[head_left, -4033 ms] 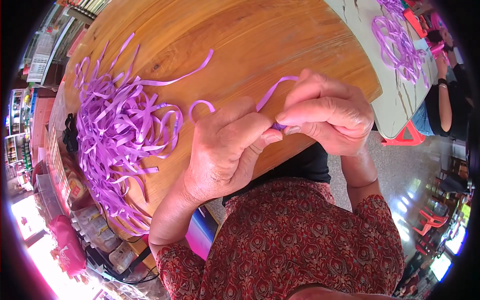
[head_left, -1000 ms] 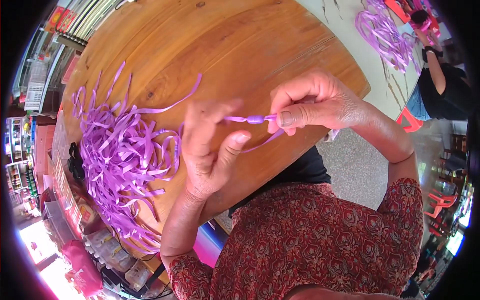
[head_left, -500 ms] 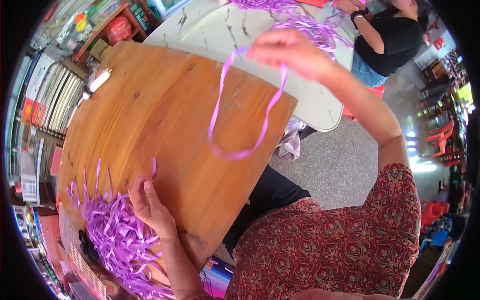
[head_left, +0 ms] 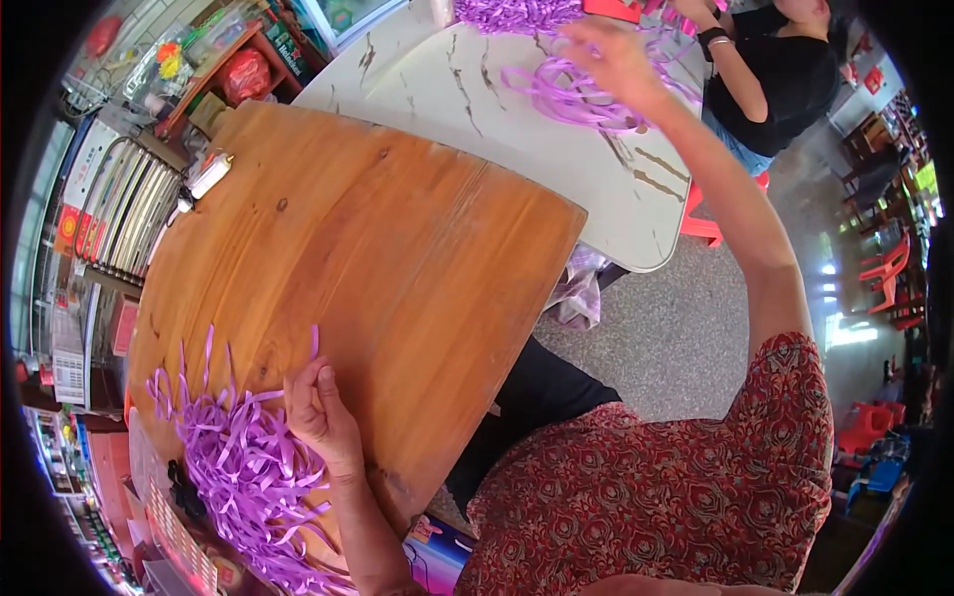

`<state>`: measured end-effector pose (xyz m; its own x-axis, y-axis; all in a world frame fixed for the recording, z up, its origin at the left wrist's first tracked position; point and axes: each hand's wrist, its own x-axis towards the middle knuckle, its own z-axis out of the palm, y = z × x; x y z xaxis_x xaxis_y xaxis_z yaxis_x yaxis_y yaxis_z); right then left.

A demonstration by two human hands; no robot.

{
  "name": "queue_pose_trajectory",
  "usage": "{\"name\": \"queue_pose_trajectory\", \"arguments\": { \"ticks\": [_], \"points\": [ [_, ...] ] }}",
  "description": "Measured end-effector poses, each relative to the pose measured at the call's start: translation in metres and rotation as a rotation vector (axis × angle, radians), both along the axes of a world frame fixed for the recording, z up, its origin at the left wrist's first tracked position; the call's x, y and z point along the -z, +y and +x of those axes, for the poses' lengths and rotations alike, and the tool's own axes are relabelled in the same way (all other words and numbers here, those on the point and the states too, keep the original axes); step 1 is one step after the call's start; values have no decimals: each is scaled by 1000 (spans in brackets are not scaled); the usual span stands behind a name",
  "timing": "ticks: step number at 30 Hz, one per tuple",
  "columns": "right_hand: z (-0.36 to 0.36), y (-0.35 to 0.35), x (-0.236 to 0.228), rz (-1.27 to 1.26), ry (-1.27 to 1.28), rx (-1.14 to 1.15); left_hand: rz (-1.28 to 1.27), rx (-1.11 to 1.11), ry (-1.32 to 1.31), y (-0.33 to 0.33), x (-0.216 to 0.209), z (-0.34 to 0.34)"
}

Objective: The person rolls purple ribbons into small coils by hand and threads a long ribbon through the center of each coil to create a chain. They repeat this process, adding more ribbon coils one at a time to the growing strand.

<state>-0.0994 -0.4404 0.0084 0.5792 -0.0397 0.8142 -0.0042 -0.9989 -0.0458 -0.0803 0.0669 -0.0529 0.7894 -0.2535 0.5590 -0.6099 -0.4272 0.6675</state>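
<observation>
A heap of narrow purple ribbon strips (head_left: 243,462) lies along the left part of the wooden table (head_left: 348,248). At the heap's right side my left hand (head_left: 325,417) has thumb and fingers drawn together, and a single purple ribbon (head_left: 315,342) sticks up at the fingertips. Far off, my right hand (head_left: 614,62), smeared by motion, reaches over the white marble-patterned table (head_left: 497,124) with its fingers apart. Below it spread loose loops of purple ribbon (head_left: 581,107). A denser purple bundle (head_left: 517,12) sits beyond them.
Across the marble table a co-worker in a black top (head_left: 790,74) handles something pink. A white bottle-like tool (head_left: 211,177) lies near the wooden table's left edge. Books in a rack (head_left: 129,209) stand beside it. Red stools (head_left: 706,228) are on the floor.
The ribbon loop that hung from my right hand is out of it, and loops now lie on the marble table below. My left hand has shifted right, its fingers closing at a ribbon end.
</observation>
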Motion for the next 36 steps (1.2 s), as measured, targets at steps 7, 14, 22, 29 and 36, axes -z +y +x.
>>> {"name": "queue_pose_trajectory", "arguments": {
  "ticks": [7,14,22,29,36],
  "points": [
    [14,167,25,253,506,-650,204,102,-118,-4,-14,-13],
    [47,308,16,283,660,-1100,347,435,-390,-7,-13,-20],
    [77,408,26,-86,632,-1014,235,585,-393,-12,-16,-28],
    [106,413,35,-20,646,-992,222,578,-370,-8,-10,-25],
    [97,329,-20,1036,753,-969,140,467,-293,-7,-8,-20]
  ]
}}
